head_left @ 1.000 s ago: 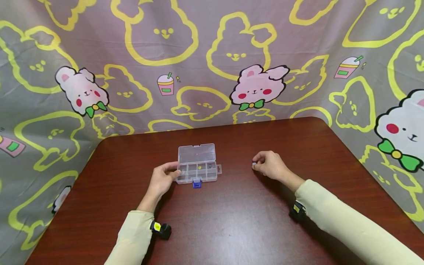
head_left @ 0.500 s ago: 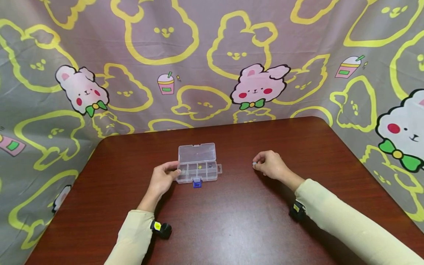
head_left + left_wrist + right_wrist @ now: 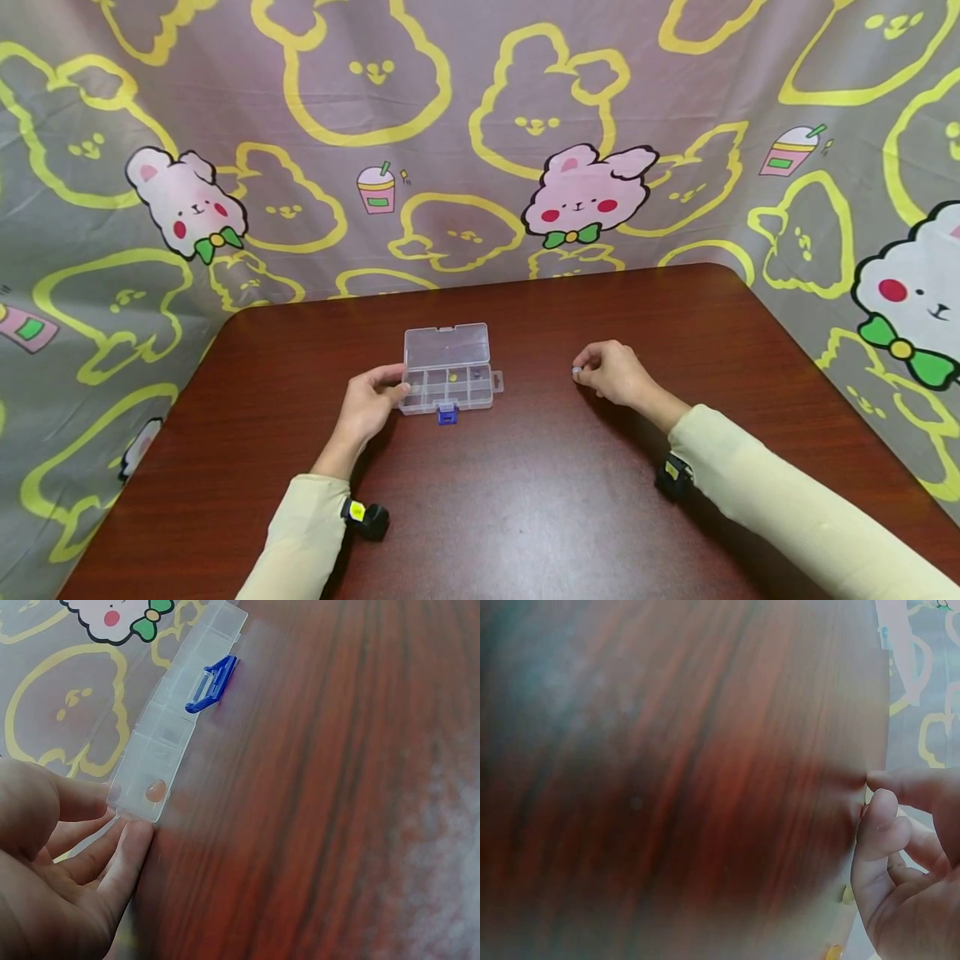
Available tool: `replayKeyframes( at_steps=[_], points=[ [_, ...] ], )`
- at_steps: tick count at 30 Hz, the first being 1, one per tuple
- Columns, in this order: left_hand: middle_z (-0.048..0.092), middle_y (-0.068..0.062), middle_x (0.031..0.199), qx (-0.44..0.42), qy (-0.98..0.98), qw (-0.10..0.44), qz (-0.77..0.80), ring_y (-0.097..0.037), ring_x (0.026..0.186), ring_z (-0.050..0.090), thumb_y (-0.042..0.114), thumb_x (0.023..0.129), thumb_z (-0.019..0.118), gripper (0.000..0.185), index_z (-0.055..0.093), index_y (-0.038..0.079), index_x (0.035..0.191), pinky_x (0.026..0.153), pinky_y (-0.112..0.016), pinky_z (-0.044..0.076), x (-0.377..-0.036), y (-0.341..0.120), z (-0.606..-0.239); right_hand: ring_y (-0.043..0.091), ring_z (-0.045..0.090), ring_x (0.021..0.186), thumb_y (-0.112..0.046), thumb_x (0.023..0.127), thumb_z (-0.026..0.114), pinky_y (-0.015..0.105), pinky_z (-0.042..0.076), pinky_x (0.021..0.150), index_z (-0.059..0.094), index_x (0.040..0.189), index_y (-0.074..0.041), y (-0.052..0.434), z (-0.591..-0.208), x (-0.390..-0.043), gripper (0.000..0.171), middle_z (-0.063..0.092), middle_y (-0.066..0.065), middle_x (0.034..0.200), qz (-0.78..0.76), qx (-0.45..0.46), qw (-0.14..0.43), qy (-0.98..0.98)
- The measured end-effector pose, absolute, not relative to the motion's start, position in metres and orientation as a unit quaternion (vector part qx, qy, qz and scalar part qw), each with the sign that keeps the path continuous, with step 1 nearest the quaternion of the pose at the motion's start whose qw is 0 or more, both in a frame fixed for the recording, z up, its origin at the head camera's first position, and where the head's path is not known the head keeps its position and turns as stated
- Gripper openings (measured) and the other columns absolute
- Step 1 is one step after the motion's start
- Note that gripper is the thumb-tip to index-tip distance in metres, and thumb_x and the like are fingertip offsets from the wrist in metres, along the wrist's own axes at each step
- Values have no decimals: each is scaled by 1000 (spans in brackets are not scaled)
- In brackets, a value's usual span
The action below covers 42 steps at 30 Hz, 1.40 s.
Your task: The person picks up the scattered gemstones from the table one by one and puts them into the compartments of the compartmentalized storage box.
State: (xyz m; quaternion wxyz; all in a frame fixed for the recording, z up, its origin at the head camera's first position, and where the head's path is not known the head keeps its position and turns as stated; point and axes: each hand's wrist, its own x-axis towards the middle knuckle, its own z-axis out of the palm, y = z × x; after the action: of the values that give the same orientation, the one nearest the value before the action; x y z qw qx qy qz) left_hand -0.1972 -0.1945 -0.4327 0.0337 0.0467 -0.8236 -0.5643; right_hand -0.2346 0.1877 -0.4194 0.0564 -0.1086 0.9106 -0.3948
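Observation:
A clear plastic compartment box (image 3: 447, 392) lies on the dark wooden table (image 3: 525, 500) with its lid (image 3: 446, 346) folded back and a blue latch (image 3: 447, 413) at its front. Small beads lie in its cells, one yellow (image 3: 452, 377) and one dark (image 3: 476, 377). My left hand (image 3: 393, 387) holds the box's left end between thumb and fingers; the left wrist view shows the fingers (image 3: 127, 847) at the box corner (image 3: 135, 802) beside an orange bead (image 3: 154, 790). To the right of the box, my right hand (image 3: 579, 371) pinches a small pale bead (image 3: 576, 369) just above the table.
A cartoon-rabbit cloth (image 3: 480, 142) hangs behind the table and along both sides. The table's far corners are rounded. Both sleeves (image 3: 787, 517) rest over the near part of the table.
The right hand has closed a little tighter round the pale bead, so less of it shows. The left hand and the box have not moved.

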Motion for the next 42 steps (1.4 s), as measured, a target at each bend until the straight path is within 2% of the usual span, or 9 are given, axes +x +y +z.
replayKeyframes(
  at_steps=[17, 23, 34, 42],
  points=[
    [66, -27, 119, 40, -821, 38, -569, -12, 76, 63, -6, 91, 66, 34, 65, -8, 125, 64, -18, 50, -198, -194, -432, 15, 53, 48, -10, 91, 71, 28, 43, 40, 70, 93, -6, 188, -417, -232, 5, 58, 1, 64, -404, -103, 63, 907],
    [66, -27, 120, 39, -824, 37, -564, -15, 78, 64, -5, 92, 65, 33, 65, -7, 125, 64, -18, 50, -197, -195, -431, 16, 53, 48, -9, 91, 72, 28, 43, 40, 70, 93, -6, 188, -415, -230, 4, 60, 2, 66, -408, -102, 59, 906],
    [67, -26, 117, 42, -817, 40, -574, -8, 75, 62, -7, 90, 66, 33, 66, -8, 123, 65, -18, 50, -197, -194, -432, 16, 56, 50, -10, 90, 72, 29, 45, 41, 70, 93, -7, 186, -413, -227, 5, 65, 2, 71, -413, -102, 51, 904],
    [66, -26, 118, 41, -815, 40, -576, -10, 77, 62, -6, 91, 66, 32, 66, -8, 123, 66, -18, 50, -197, -195, -432, 16, 56, 49, -8, 90, 72, 29, 45, 44, 70, 94, -4, 183, -412, -225, 6, 67, 3, 74, -422, -111, 50, 899]
  ],
)
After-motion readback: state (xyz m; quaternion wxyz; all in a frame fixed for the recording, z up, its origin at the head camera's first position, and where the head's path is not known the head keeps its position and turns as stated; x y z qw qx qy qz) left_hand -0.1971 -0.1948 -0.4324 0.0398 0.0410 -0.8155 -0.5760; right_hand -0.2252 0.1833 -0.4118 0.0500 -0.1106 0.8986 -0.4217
